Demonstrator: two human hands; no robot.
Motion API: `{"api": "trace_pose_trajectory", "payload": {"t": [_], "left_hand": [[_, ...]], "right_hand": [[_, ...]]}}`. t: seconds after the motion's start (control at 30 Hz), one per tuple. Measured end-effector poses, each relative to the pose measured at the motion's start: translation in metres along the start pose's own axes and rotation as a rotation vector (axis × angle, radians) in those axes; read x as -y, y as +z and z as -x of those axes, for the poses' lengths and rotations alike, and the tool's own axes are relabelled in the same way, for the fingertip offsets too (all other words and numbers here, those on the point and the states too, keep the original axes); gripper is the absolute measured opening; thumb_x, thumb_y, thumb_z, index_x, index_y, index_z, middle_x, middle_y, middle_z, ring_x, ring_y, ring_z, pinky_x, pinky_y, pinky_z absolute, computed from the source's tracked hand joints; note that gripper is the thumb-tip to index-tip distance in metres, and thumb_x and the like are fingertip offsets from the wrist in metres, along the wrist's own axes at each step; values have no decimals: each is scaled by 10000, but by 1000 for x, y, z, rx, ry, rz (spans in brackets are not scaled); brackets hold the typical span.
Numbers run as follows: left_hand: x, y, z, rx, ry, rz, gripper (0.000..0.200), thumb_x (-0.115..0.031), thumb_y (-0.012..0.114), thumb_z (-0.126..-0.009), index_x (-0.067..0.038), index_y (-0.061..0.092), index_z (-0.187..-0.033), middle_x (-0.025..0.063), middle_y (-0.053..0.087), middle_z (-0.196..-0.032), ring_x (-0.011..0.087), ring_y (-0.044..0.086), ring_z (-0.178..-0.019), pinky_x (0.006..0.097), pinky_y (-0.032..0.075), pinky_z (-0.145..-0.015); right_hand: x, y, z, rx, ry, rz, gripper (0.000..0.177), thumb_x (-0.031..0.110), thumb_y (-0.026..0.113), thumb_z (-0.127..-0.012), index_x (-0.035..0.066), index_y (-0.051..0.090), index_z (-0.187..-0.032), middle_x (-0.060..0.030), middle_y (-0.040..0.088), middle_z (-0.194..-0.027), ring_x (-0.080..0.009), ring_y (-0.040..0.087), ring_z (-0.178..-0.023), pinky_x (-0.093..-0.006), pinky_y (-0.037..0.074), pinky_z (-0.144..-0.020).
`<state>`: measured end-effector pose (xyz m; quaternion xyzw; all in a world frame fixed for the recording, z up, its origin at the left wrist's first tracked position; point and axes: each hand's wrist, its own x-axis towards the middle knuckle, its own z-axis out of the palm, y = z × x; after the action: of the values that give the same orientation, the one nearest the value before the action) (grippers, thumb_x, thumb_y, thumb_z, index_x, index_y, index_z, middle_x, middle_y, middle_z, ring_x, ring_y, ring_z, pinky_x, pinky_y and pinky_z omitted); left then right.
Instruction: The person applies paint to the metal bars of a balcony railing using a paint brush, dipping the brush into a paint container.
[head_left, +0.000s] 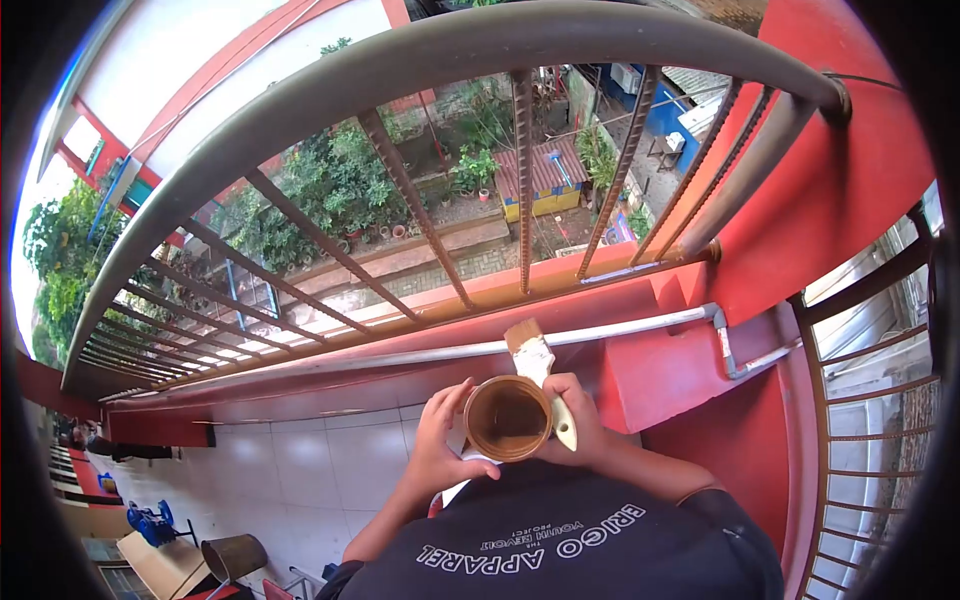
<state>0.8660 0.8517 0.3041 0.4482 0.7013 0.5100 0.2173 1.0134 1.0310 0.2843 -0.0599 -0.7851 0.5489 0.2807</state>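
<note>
A brown-stained paint cup (508,418) is held in front of my chest, its open top facing up and a brown liquid at the bottom. My left hand (440,438) curves around the cup's left side, fingers at the far edge and thumb at the near edge. On the other side, my right hand (583,425) is closed on a paintbrush (563,424) with a pale handle, pressed close to the cup. The brush's brown bristles point away from me, towards the railing, and white paint marks its ferrule. Part of my right fingers is hidden behind the cup and handle.
A curved metal railing (440,60) with ribbed bars stands ahead, above a red ledge. A white pipe (620,332) runs along the ledge. At lower left are a cardboard piece (160,566) and a brown bucket (233,556) on the tiled floor (300,465). Plants grow below.
</note>
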Motion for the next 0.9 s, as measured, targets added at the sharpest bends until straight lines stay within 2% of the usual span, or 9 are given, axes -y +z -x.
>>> {"api": "trace_pose_trajectory", "payload": {"t": [0.07, 0.1, 0.23, 0.4, 0.47, 0.63, 0.73, 0.77, 0.9], "left_hand": [[5, 10, -12, 28, 124, -38, 1096, -548, 914, -470, -48, 498, -1353, 121, 506, -1292, 288, 475, -1218, 439, 411, -990], [1, 11, -20, 61, 141, -66, 1036, -484, 935, -471, -52, 523, -1317, 118, 512, -1289, 311, 458, -1229, 446, 398, -1008], [-1, 18, -40, 67, 110, 28, 904, -324, 965, -469, -65, 565, -1238, 117, 545, -1262, 307, 492, -1184, 423, 392, -1015], [-3, 5, -59, 137, 224, 65, 901, -340, 960, -474, -70, 572, -1241, 92, 595, -1202, 289, 530, -1131, 414, 409, -976], [-3, 2, -67, 149, 255, 75, 899, -342, 959, -474, -70, 575, -1240, 91, 604, -1186, 279, 538, -1111, 412, 416, -962], [8, 7, -79, 292, 213, 265, 890, -354, 967, -470, -52, 582, -1214, 76, 622, -1144, 248, 545, -1066, 400, 432, -930], [21, 13, -81, 332, 193, 409, 894, -361, 973, -464, -45, 581, -1202, 74, 620, -1135, 246, 545, -1064, 396, 437, -923], [25, 14, -83, 338, 191, 448, 896, -363, 975, -462, -43, 580, -1199, 75, 617, -1134, 247, 545, -1066, 395, 438, -922], [39, 16, -85, 345, 222, 435, 927, -369, 977, -458, -34, 561, -1216, 91, 605, -1159, 260, 554, -1095, 398, 449, -948]], "right_hand": [[-1, 1, 1, -46, 25, 42, 674, 238, 908, -633, 102, 403, -1059, -98, 634, -832, -207, 678, -735, -322, 526, -647], [-1, 2, 2, -59, 38, 55, 677, 236, 909, -629, 102, 404, -1059, -98, 634, -834, -203, 679, -740, -321, 528, -648], [3, 12, 0, -175, 115, 95, 691, 225, 916, -615, 109, 401, -1060, -102, 637, -847, -203, 684, -761, -322, 535, -659], [15, 17, -5, -255, 127, 115, 724, 225, 915, -617, 114, 377, -1088, -116, 644, -907, -240, 693, -826, -340, 536, -707], [28, 10, -7, -200, 169, 136, 758, 253, 920, -617, 109, 372, -1121, -124, 657, -935, -274, 695, -895, -357, 536, -746], [54, 5, -1, -284, 317, 223, 735, 266, 919, -628, 101, 399, -1120, -153, 689, -1033, -314, 684, -1011, -369, 538, -806], [44, 3, 14, -415, 255, 284, 626, 242, 886, -686, 90, 426, -1083, -176, 695, -1084, -310, 668, -1066, -370, 536, -824], [61, 1, 15, -411, 421, 305, 482, 190, 822, -772, 76, 447, -1052, -192, 689, -1118, -277, 668, -1079, -341, 531, -825], [58, -2, 33, -639, 441, 277, 253, 127, 699, -887, 62, 480, -995, -114, 710, -915, -228, 702, -994, -286, 521, -764]]}}
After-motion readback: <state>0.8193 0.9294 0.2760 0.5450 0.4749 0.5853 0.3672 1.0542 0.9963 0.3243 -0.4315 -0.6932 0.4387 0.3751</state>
